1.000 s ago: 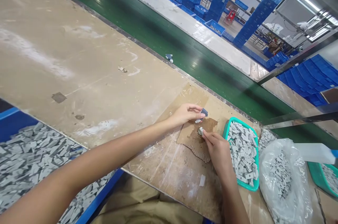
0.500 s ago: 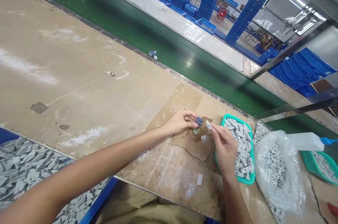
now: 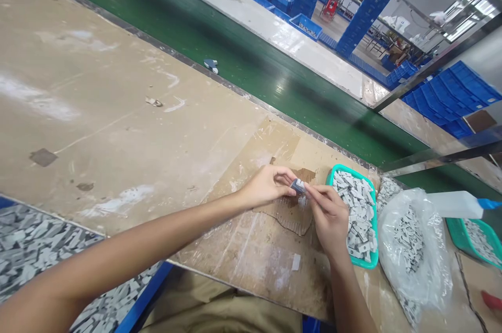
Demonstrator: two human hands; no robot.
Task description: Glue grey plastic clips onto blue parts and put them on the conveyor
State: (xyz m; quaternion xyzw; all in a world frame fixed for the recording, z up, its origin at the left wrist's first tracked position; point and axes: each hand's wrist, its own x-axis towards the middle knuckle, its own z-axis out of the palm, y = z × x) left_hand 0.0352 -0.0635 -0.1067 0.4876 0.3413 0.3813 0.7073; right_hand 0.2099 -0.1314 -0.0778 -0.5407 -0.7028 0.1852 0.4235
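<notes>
My left hand [image 3: 270,184] pinches a small dark grey-blue part [image 3: 294,186] over a torn piece of cardboard [image 3: 288,218] on the worktable. My right hand [image 3: 329,213] has its fingertips closed on a small white piece [image 3: 301,185], which touches the dark part. The fingers partly cover both pieces. Just right of my right hand is a green basket [image 3: 376,228] filled with light grey and white pieces.
A clear plastic bag [image 3: 431,270] of small parts, a white bottle [image 3: 457,203] and another green basket [image 3: 457,239] sit at right. Beyond the table runs a green belt [image 3: 157,30] carrying a part [image 3: 210,65]. A blue bin [image 3: 145,296] of pieces stands at lower left.
My right hand has moved left and brought the white piece against the dark part in my left hand. The part on the belt has shifted left and up in view.
</notes>
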